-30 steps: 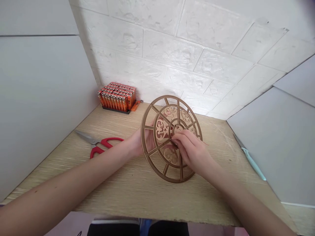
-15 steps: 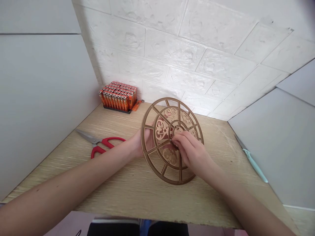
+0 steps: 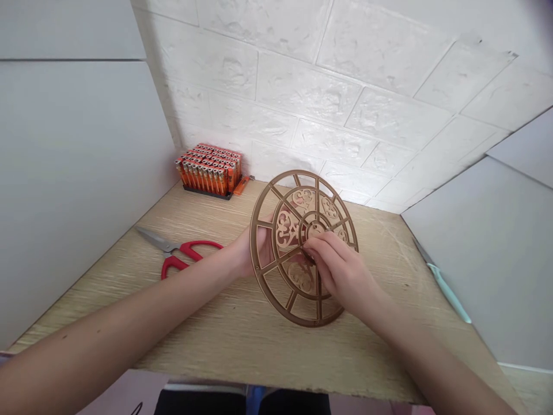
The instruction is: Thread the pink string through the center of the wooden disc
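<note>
Right hand [image 3: 339, 271] pinching the hub [image 3: 316, 229] of a fretwork wooden wheel [image 3: 302, 321], held tilted at mid-tabletop [image 3: 259, 346].

Left to right: red-handled scissors [image 3: 179, 256] at 9 o'clock; black tray [image 3: 203, 193] at 11, packed with orange lighters [image 3: 209, 170]; left hand [image 3: 257, 251] behind the wheel, its grip hidden; right grip together on the hub. Working there calls for steady backing.

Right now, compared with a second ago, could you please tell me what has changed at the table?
Very little. Everything sits slightly further right in view. Neither hand took hold or let go. The left hand stays behind the fretwork wooden wheel, the right hand on its hub.
</note>
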The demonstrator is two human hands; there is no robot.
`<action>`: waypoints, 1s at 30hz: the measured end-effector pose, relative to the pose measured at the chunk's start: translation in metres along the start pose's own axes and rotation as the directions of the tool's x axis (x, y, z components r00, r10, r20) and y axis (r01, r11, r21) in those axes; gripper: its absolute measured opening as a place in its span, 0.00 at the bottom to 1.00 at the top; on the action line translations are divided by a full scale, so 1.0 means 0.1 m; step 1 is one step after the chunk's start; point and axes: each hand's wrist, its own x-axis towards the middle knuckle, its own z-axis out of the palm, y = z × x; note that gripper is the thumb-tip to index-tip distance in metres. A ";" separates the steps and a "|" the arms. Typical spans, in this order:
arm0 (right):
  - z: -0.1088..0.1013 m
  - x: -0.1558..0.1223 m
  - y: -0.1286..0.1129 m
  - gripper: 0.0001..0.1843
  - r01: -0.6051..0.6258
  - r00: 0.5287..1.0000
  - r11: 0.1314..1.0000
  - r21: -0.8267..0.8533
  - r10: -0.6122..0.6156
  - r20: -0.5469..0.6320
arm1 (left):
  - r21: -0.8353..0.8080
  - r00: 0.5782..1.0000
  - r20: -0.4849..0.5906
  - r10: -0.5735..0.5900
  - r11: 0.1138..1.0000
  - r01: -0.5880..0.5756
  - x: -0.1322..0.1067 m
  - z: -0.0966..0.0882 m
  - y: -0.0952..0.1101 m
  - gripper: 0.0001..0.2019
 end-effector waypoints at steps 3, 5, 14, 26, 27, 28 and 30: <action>-0.02 0.01 -0.02 0.11 0.005 1.000 1.000 -0.012 -0.005 0.008 | 0.008 1.000 0.019 0.007 1.000 -0.008 0.00 0.00 0.00 0.20; -0.04 0.02 -0.03 0.10 0.009 1.000 1.000 -0.017 -0.009 0.009 | 0.005 0.999 0.038 0.019 1.000 -0.019 -0.01 -0.01 0.00 0.20; -0.05 0.03 -0.08 0.09 -0.038 0.999 0.998 -0.042 0.040 0.037 | -0.036 0.999 -0.049 0.016 0.999 -0.018 -0.06 0.13 0.03 0.19; -0.01 0.04 -0.08 0.08 -0.155 0.988 0.985 0.081 0.153 0.025 | -0.064 0.995 -0.098 -0.003 0.998 -0.003 -0.08 0.15 0.07 0.22; -0.01 0.04 -0.06 0.07 -0.152 0.988 0.982 0.115 0.150 0.027 | -0.063 0.995 -0.104 -0.007 0.998 0.000 -0.07 0.14 0.08 0.22; -0.01 0.04 -0.04 0.07 -0.147 0.989 0.979 0.144 0.145 0.027 | -0.059 0.994 -0.109 -0.010 0.998 0.004 -0.07 0.14 0.10 0.23; -0.03 0.05 -0.02 0.07 -0.151 0.989 0.973 0.174 0.149 0.026 | -0.040 0.994 -0.113 -0.004 0.999 0.000 -0.06 0.11 0.12 0.23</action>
